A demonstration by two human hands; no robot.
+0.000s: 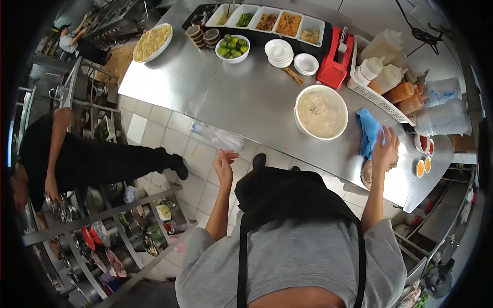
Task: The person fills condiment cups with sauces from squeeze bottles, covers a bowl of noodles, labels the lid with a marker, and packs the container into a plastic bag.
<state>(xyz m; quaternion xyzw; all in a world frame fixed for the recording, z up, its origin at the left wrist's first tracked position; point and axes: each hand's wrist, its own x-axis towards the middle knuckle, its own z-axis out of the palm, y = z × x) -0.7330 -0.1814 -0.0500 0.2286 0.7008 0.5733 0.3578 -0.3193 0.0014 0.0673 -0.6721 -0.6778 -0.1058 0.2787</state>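
Note:
My left hand (225, 167) hangs in the air in front of the steel counter's edge, fingers loosely apart with nothing in them. On the right, my right hand (386, 148) is on the counter with its fingertips curled over the edge of a crumpled blue cloth (367, 132). Under that hand and wrist lies a brownish, crumpled item (367, 175); its kind is unclear and the hand partly covers it. Left of the cloth stands a white tub (319, 134) holding a pale, creamy mixture with a film or lid over it.
Along the steel counter (226, 105) stand a bowl of limes (232, 50), stacked white dishes (279, 53), a red device (335, 59), a basket (380, 100) of squeeze bottles and small sauce cups (420, 167). Another person (77, 159) is at the shelves on the left.

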